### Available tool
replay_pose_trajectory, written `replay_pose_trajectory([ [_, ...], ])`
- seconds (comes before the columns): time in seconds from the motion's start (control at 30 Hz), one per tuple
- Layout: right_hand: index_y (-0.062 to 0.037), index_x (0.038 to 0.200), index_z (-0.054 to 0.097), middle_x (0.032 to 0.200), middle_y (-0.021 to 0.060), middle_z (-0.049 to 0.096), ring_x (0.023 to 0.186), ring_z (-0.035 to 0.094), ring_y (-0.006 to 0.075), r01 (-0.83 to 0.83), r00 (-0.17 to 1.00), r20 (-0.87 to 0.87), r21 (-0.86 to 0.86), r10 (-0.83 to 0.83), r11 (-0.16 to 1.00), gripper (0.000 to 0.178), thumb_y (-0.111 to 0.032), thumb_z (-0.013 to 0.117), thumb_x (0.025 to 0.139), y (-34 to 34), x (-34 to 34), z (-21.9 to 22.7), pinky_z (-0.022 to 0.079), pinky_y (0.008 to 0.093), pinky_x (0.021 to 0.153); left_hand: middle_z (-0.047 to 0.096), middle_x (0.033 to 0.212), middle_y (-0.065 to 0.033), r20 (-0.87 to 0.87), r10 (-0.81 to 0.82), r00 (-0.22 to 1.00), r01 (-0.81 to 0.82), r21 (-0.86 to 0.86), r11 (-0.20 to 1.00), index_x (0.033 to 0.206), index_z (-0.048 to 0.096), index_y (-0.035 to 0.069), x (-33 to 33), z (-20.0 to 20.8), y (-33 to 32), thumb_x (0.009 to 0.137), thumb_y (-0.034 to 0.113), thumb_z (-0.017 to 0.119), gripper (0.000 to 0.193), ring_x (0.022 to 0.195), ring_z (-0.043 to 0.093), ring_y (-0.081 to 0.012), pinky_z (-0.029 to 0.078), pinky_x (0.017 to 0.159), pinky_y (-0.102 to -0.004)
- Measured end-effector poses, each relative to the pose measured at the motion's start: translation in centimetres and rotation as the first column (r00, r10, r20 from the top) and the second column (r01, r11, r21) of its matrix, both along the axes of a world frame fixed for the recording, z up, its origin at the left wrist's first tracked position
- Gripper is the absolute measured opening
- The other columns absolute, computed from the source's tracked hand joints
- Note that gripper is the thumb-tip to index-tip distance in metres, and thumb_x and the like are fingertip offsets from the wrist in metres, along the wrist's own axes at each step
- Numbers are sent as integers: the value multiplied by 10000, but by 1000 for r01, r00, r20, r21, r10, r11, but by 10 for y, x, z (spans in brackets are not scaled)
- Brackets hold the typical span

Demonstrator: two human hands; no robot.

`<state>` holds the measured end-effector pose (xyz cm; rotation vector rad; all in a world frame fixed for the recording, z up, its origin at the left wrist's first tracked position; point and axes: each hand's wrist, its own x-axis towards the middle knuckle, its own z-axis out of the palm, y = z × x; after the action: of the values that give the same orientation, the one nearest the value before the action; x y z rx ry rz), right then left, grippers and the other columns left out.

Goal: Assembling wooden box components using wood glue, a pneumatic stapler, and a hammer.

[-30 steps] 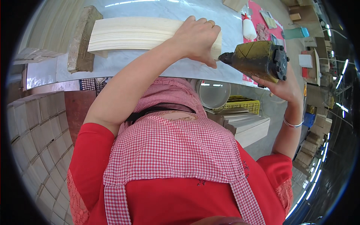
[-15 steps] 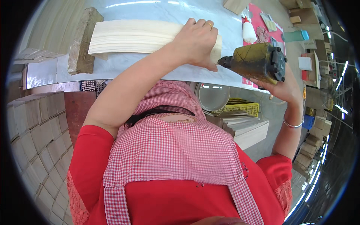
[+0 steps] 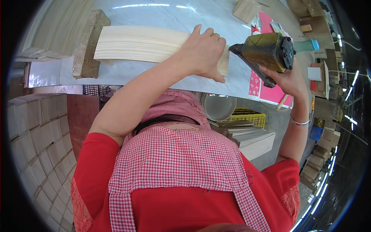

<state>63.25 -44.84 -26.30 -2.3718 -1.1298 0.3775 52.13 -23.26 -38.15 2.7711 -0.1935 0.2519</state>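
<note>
A long pale wooden board piece (image 3: 143, 44) lies across the table, its left end up against a tape-wrapped block (image 3: 89, 48). My left hand (image 3: 204, 52) is closed over its right end, fingers on the far edge and thumb on the near edge. In my right hand (image 3: 288, 80) is a nail gun (image 3: 262, 52) with a worn yellow-and-black body. The gun's dark nose sits beside the board's right end, near the far corner; whether it touches is unclear.
Boards are piled at the far left (image 3: 58, 29), and wooden boxes (image 3: 38, 147) are stacked below them. At right are a pink mat (image 3: 272, 94), a blue-capped bottle (image 3: 307, 45) and a small wooden block (image 3: 246, 9). A yellow crate (image 3: 253, 116) and planks (image 3: 257, 143) are below the table.
The nail gun's nose has moved away from me, from the near part of the board's right end to its far part. My left hand stays on the board. The whole view has shifted slightly.
</note>
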Motion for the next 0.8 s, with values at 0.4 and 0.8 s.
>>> replay_pose_trajectory([
  [0.4, 20, 1069, 655, 965, 102, 727, 837, 658, 172, -8, 1000, 16, -77, 10, 997, 400, -173, 836, 769, 8, 8, 6, 527, 337, 806, 654, 1067, -170, -15, -12, 1000, 12, -21, 1000, 1081, 609, -23, 1, 1, 1, 565, 602, 819, 837, 1150, 555, -304, 307, 1102, -514],
  [0.8, 39, 1088, 646, 1011, 98, 717, 911, 647, 140, 246, 962, -155, 143, -223, 959, 384, -127, 811, 783, -37, 8, -18, 522, 323, 825, 626, 1133, -187, -26, -47, 999, 47, -3, 999, 1167, 584, -33, 2, 1, 3, 593, 704, 761, 950, 1184, 532, -320, 294, 1114, -519],
])
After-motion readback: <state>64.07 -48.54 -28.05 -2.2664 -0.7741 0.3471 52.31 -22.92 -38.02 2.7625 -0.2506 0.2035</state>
